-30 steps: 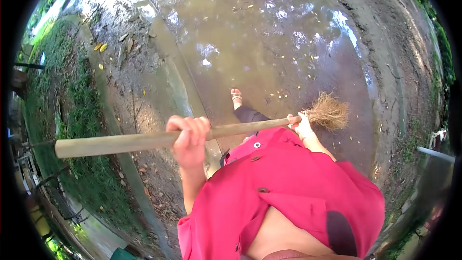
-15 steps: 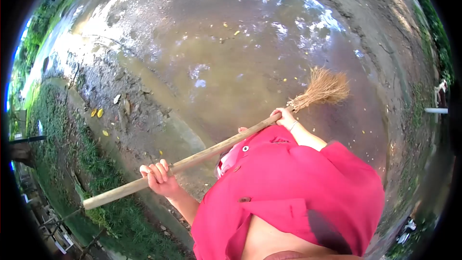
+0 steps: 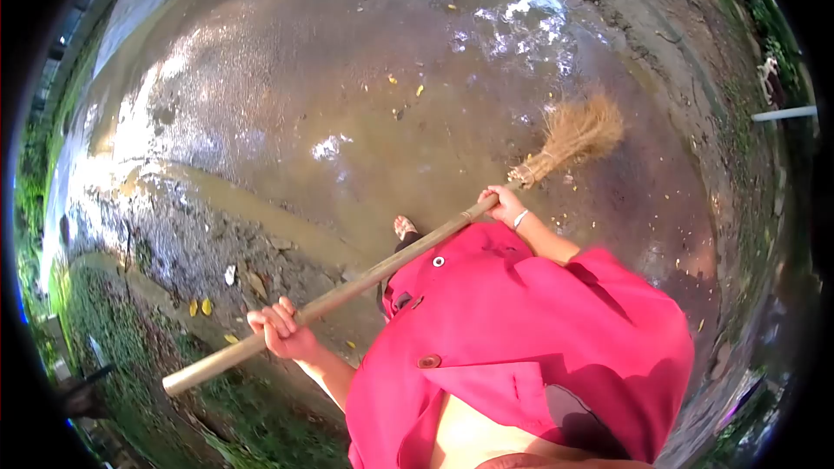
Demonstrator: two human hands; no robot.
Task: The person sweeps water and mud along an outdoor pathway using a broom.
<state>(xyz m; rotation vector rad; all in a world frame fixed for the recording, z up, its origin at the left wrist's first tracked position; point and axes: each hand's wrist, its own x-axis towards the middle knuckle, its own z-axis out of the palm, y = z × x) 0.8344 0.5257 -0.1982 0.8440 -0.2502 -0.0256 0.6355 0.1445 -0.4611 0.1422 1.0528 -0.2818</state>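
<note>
A broom with a thick wooden handle and a bundle of tan twig bristles slants across in front of me. My left hand is closed around the handle near its blunt lower-left end. Close to where the bristles are bound, my right hand grips the same handle; a pale band circles that wrist. The bristles are raised at the right, in front of the muddy water. The handle passes before my red shirt.
Shallow brown water covers much of the ground. One foot shows beyond the handle. Green plants and fallen yellow leaves lie at the left. A muddy bank borders the right, with a white pipe beyond.
The view has shifted, and a foot now shows beyond the handle. The bristle end sits slightly higher and the handle's other end slightly lower in view. Both hands keep their hold.
</note>
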